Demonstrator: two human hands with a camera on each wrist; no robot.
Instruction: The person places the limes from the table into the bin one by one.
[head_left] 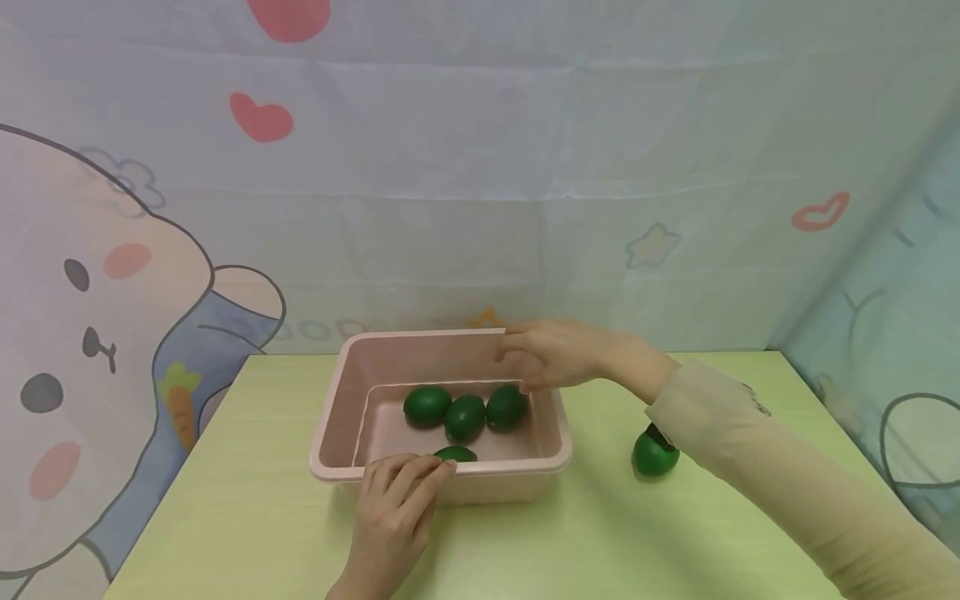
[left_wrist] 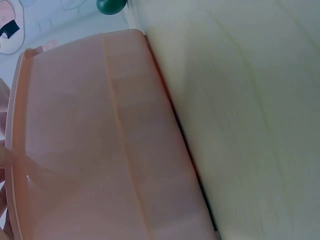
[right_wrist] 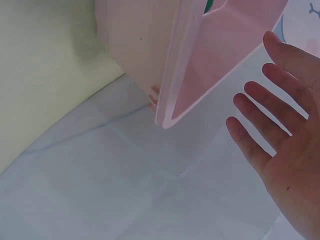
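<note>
A pink plastic bin (head_left: 495, 481) sits on the table with several smooth, dark green, egg-shaped fruits (head_left: 427, 407) inside it. One of them (head_left: 456, 453) lies close behind the front wall, partly hidden by the rim. My left hand (head_left: 393, 517) holds the front rim, fingers bent over it; in the left wrist view only some fingers show at the rim's edge. Over the bin's back right corner is my right hand (head_left: 562, 354), holding nothing, its fingers (right_wrist: 260, 115) spread apart in the right wrist view. Another green fruit (head_left: 655, 455) lies on the table, right of the bin, beside my right sleeve.
The light yellow-green table (head_left: 225, 500) extends on both sides of the bin. A pale cloth (head_left: 450, 167) printed with hearts and a cartoon animal hangs behind the table's back edge, and more printed cloth (head_left: 900, 333) hangs on the right.
</note>
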